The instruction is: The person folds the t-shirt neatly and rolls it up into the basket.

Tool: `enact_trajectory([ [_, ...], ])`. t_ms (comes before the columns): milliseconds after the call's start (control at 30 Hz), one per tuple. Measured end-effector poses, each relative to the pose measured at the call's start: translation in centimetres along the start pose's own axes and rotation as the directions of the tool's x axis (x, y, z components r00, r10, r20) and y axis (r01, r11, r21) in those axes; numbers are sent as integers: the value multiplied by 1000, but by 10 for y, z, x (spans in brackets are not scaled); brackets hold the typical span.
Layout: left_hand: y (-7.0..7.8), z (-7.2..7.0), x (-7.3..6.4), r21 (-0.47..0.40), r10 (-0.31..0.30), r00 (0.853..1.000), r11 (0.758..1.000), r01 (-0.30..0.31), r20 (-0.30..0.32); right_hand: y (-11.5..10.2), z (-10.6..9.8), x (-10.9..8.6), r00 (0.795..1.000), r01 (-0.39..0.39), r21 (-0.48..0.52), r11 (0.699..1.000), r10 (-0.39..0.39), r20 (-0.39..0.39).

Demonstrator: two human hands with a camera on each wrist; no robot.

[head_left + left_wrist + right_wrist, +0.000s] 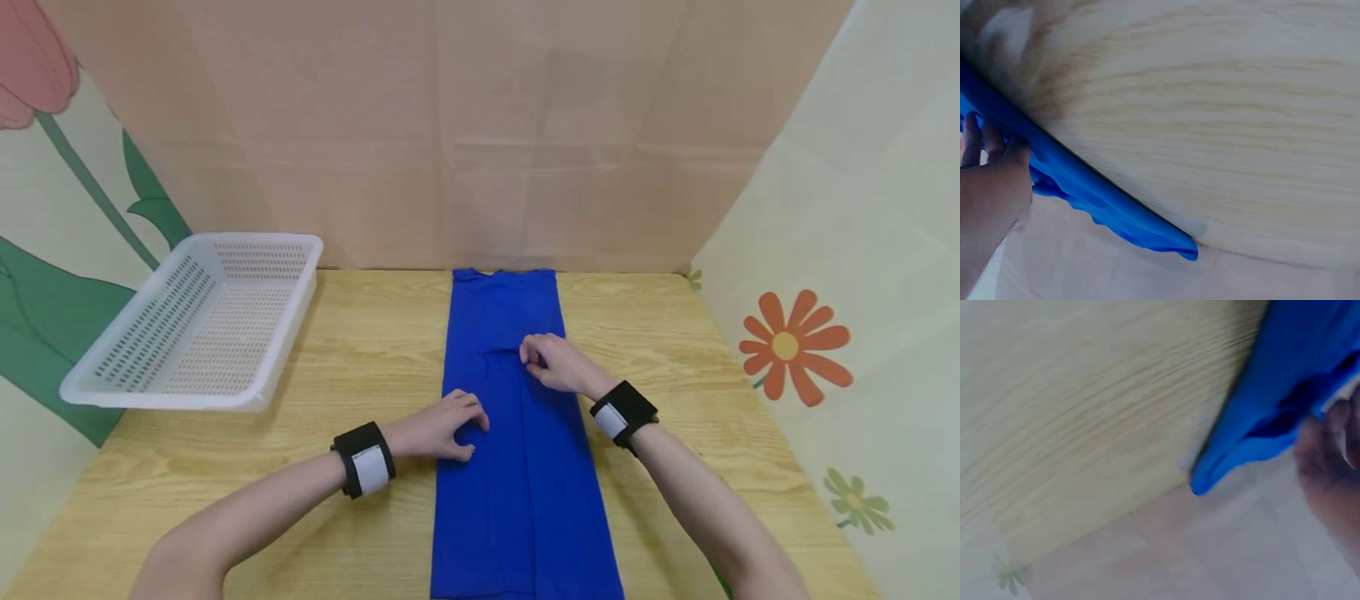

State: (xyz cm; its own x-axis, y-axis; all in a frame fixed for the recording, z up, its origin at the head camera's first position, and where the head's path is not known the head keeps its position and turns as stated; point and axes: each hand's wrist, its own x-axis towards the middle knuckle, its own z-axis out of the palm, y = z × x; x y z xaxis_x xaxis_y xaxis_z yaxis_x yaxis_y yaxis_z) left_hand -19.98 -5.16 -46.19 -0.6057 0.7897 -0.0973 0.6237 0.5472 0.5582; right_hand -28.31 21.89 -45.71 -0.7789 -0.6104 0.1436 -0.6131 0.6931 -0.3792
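Blue cloth [506, 467] lies as a long, narrow strip on the wooden table [360, 350], its far end at the table's back edge by the peach sheet [487, 142], its near end at the bottom of the head view. The white basket [232, 342] stands on the table to the left, well apart from the strip.

The likeliest trouble, I judge, is the whole strip skewing: a sideways tug from the right hand [558, 364], with the left hand [438, 423] bearing too lightly, would drag the layers out of line. Pushing away could also bunch the far end against the sheet, since hardly any table is left behind it. A smaller risk is a wrinkle pressed in at the short crease [501, 351], if only the upper layer is moved.

The left hand reaches over the cloth's left edge, thumb and fingers loosely bent and spread apart, grasping nothing; the cloth lies beneath them. The right hand comes over the right edge, its fingers bent in toward the thumb, with the crease ending just at the fingertips. The right wrist view is blurred, so I cannot tell whether they pinch the fabric or merely touch it.
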Motion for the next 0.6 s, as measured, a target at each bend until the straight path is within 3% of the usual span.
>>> enact_trajectory([
  [167, -4, -2, -2, 55, 16, 1000, 998, -16, -1, -18, -8, -30, 996, -31, -27, 999, 33, 83],
  [333, -1, -1, -7, 147, 49, 999, 988, -47, -11, -33, -11, -58, 974, -52, -22, 998, 56, 218],
  [467, 1, 3, -12, 283, 135, 990, 952, -119, -35, -39, -12, -74, 958, -55, -46, 997, 65, 278],
  [600, 4, 8, -17, 380, 258, 966, 896, -232, -19, -43, -14, -86, 941, -36, 6, 999, 32, 336],
])
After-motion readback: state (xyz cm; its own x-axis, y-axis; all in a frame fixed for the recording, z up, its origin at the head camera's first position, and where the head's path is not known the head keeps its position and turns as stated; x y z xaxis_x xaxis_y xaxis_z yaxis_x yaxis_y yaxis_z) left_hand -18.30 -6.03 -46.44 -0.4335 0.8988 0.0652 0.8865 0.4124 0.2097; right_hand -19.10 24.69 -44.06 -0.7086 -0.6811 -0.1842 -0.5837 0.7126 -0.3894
